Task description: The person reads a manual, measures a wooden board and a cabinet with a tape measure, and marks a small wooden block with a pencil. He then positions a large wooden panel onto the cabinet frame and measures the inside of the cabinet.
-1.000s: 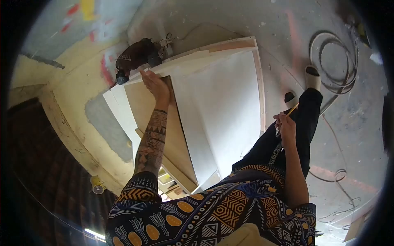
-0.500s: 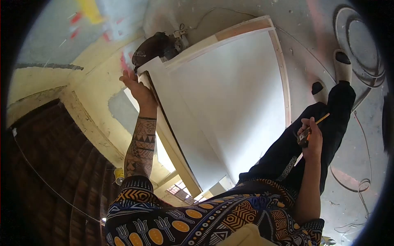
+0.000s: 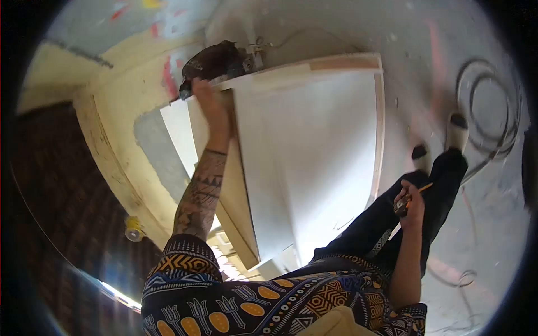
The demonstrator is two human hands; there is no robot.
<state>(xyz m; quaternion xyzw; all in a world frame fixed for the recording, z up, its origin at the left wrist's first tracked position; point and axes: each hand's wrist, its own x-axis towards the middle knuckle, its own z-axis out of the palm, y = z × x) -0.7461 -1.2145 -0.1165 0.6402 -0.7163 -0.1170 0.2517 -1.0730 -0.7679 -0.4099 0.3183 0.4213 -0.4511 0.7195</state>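
Observation:
My left hand (image 3: 212, 112), on the tattooed arm, is at the top of the dark edge of a long white panel (image 3: 258, 168); its fingers are blurred and partly hidden at the edge, and the hand holds the panel. The panel stands over a larger white board with a wooden frame (image 3: 344, 63). At the right, over the dark trousers, my right hand (image 3: 413, 210) is closed around a tape measure (image 3: 401, 205). A short yellow piece (image 3: 425, 186) sticks out beside its fingers.
A dark bag (image 3: 213, 63) lies beyond the panel's top end. Coiled hose (image 3: 487, 106) and cables lie on the grey floor at the right, near my feet (image 3: 458, 131). A yellow wall (image 3: 101, 129) and a yellow roll (image 3: 134, 229) are at the left.
The long panel and my left hand have shifted right, and the panel has turned more upright over the board. The view has moved too. My right hand still holds the tape measure.

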